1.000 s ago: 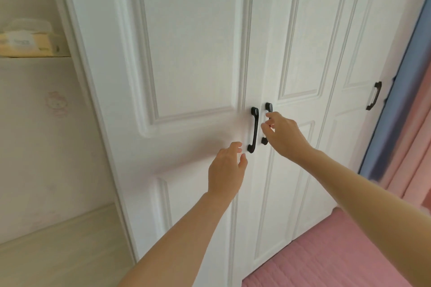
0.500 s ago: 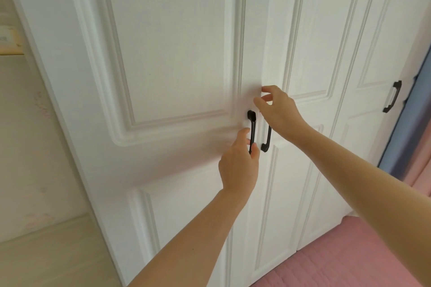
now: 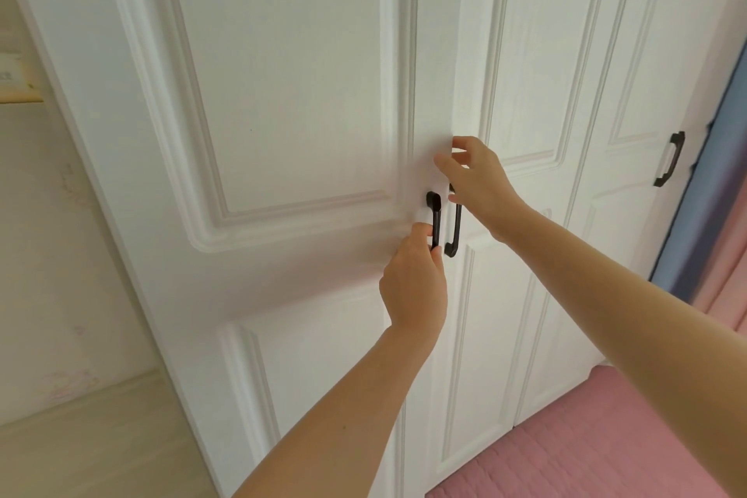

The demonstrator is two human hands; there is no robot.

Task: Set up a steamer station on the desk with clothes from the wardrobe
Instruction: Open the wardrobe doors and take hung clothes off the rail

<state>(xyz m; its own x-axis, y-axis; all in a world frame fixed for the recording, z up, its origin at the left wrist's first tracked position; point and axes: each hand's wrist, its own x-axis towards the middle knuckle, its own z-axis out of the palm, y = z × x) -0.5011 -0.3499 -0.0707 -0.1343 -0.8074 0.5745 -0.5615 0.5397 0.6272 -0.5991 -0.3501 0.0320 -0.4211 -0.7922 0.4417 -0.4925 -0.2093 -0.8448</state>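
The white panelled wardrobe point(image 3: 283, 93) fills the view, and its doors look closed. Two black handles sit side by side at the middle seam. My left hand point(image 3: 416, 279) grips the lower part of the left door handle point(image 3: 433, 203), fingers curled round it. My right hand point(image 3: 483, 186) covers the top of the right door handle point(image 3: 453, 239); its fingers are spread and loosely bent, and none closes round the bar. No clothes or steamer are in view.
A third black handle point(image 3: 669, 160) is on the far right door. A blue curtain edge point(image 3: 711, 182) hangs beside it. Pink bedding point(image 3: 606, 441) lies at the lower right. A shelf edge point(image 3: 16, 93) and a cream surface point(image 3: 81, 441) are on the left.
Both hands reached forward to the handles. My left hand went from open below the left handle to gripping it. My right hand rose to the top of the right handle. The view moved closer.
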